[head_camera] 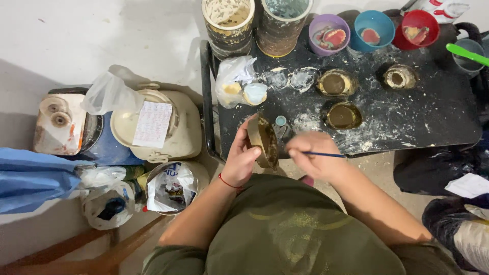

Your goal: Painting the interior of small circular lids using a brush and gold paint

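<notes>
Left hand (240, 159): wrapped around a round brass-coloured mould ring (263, 141), fingers curled on its rim, holding it tilted on edge just off the near edge of the black table (433, 117).
Right hand (316, 157): fingers pinched together on a thin blue-handled brush (326, 154), its working end pointing towards the ring's inner face.
Step in hand: by the look of it, the inside of the held ring was being brushed or coated.
Next move, as a judgement: it called for a steady ring and short, light strokes around the inner wall.
On the table: three similar brass moulds (342, 115) stood in white powder, well apart from the hands.
Far edge: purple, blue and red bowls (373, 29) held pink casts.
Left of the table: a cream lidded bucket (168, 133) carried a paper note.
</notes>
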